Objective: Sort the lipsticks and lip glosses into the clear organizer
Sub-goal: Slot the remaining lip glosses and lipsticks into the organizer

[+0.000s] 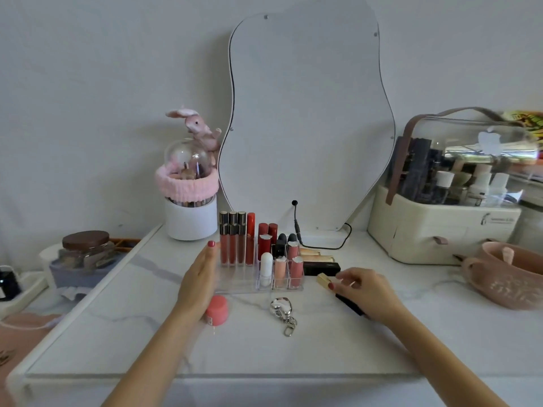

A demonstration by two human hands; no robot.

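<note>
The clear organizer (235,284) stands on the marble table's middle, holding several tall red lip glosses (236,239), red lipsticks (266,239), pink ones (293,270) and a white tube (266,267). My left hand (199,274) rests flat against the organizer's left side, fingers straight. My right hand (367,289), right of the organizer, pinches a black lipstick with a gold end (324,280) lying low over the table. More lipsticks, gold (311,253) and black (321,267), lie behind it next to the organizer.
A small pink jar (217,309) sits by my left wrist. A silver keychain (283,311) lies in front of the organizer. A white brush holder (191,218), a wavy mirror (308,118) with a black cable, a cream cosmetics case (440,230) and a pink bowl (511,277) ring the table.
</note>
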